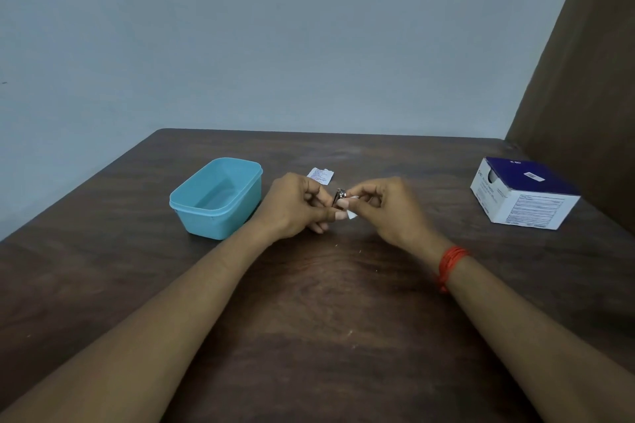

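Note:
Over the middle of the dark wooden table (319, 302), my left hand (297, 206) pinches a small shiny metal nail clipper (339, 196) between thumb and fingers. My right hand (388, 208) meets it from the right and pinches a small white wipe (351, 213) against the clipper's lower end. Most of the wipe is hidden by my fingers. A torn white sachet (320, 174) with fine print lies flat on the table just behind my hands.
An open light-blue plastic tub (216, 197) stands left of my hands. A white and dark-blue cardboard box (524, 194) sits at the right, near the table's edge. A brown panel (584, 86) rises at the far right. A red thread band circles my right wrist.

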A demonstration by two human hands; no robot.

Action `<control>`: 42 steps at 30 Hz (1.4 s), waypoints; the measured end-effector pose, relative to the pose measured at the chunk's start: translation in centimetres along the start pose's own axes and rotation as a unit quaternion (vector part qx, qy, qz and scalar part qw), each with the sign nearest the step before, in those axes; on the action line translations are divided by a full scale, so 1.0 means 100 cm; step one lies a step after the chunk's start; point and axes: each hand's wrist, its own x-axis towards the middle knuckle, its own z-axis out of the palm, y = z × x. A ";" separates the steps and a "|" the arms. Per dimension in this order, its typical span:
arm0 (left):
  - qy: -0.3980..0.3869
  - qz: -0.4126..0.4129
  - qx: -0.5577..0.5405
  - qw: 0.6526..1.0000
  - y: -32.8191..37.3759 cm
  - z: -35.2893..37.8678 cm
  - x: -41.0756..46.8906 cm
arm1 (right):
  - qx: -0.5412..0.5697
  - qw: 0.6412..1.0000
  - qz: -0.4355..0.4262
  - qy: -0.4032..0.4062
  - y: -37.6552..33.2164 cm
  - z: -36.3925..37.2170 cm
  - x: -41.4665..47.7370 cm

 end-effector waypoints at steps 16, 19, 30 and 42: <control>0.035 0.090 0.186 0.978 0.007 -0.006 -0.001 | -0.391 0.910 -0.105 -0.085 -0.028 -0.032 0.000; 0.021 0.108 0.230 0.967 0.007 -0.005 -0.001 | -0.426 0.890 -0.137 -0.084 -0.025 -0.034 0.004; 0.004 -0.057 -0.170 0.984 0.000 0.006 -0.005 | 0.260 0.950 0.171 0.006 -0.004 -0.026 0.000; -0.003 -0.074 -0.182 0.981 -0.005 0.004 0.000 | 0.146 0.974 0.135 0.109 0.008 -0.025 0.006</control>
